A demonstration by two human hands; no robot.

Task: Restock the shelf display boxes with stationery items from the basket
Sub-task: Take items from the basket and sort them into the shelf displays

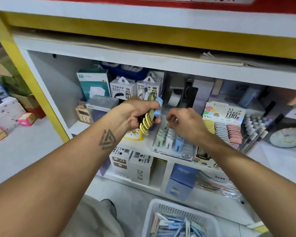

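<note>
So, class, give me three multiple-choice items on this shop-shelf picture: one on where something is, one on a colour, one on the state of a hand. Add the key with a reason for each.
1. Where is the white basket?
A. On the top shelf
B. On the floor below the shelves
C. In the left hand

2. What colour are most of the flat packs fanned out in the left hand?
A. Yellow
B. Red
C. Black

3. How is the right hand set?
A. Flat on the shelf
B. Down in the basket
C. Fingers curled over the display box

Key: B, the basket sits low in view, under the shelf edge. A, yellow edges show along the stack, with one blue pack behind. C, the fingertips bend together just above the rows of green, white and blue packs.
</note>
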